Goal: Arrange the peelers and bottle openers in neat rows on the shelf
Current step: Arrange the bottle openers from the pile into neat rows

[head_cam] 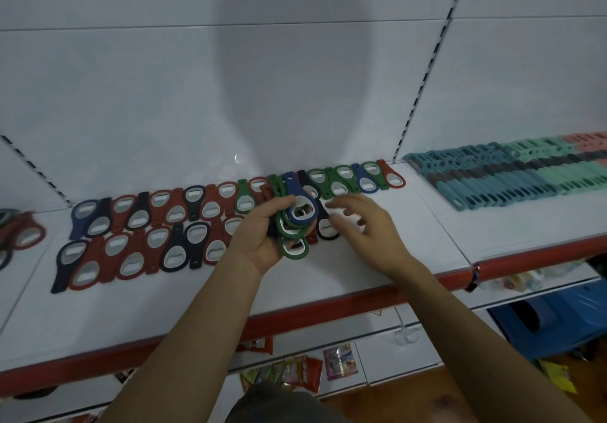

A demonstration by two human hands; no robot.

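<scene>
At the far left edge, a small cluster of red and dark openers [23, 232] is seen lying on the white shelf [328, 278]. Next along, two rows of bottle openers are laid out flat, heads and handles alternating. The far row [157, 207] is made up of blue, black and red pieces. The near row [131, 255] is kept just in front of it, in black and red.

Now to the middle: a fanned stack is gripped by the left hand [259, 228], with the fingers curled under it. A blue opener [300, 209] is carried on top, with the thumb set against it, and green openers [294, 248] are splayed out beneath. Just right of the stack, a black opener [326, 227] is lying on the shelf.

The right hand [364, 225] is held open above the shelf, fingers spread and loosely bent, nothing gripped. Whether the black opener is touched cannot be told.

Behind the hands, the far row is carried on in green and blue [348, 179] and is ended by a red opener [392, 178].

On the shelf section to the right, peelers [512, 176] are packed in tight rows of teal, mint and pink. Down below, coloured packets [295, 373] are glimpsed on a lower shelf.
</scene>
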